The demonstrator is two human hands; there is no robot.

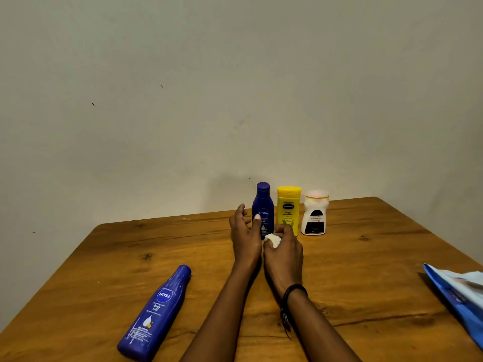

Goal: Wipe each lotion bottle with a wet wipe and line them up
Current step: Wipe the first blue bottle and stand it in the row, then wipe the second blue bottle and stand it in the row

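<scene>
R hand [283, 253]: fingers clenched on balled wet wipe [273, 240], just in front of small Nivea bottle [263, 209].
L hand [245, 231]: fingers spread, released, thumb touching/just beside that bottle's left side; can't tell if any grip.
Row: small Nivea, yellow Vaseline bottle [288, 209], white bottle [315, 214], all upright at far table [366, 257] edge by wall.
Next target (my guess): big Nivea Body Milk bottle [156, 312], lying flat, near-left of hands, cap pointing far-right. L hand nearer.
Room: open tabletop left of row; wipes pack [460, 291] far right.
</scene>
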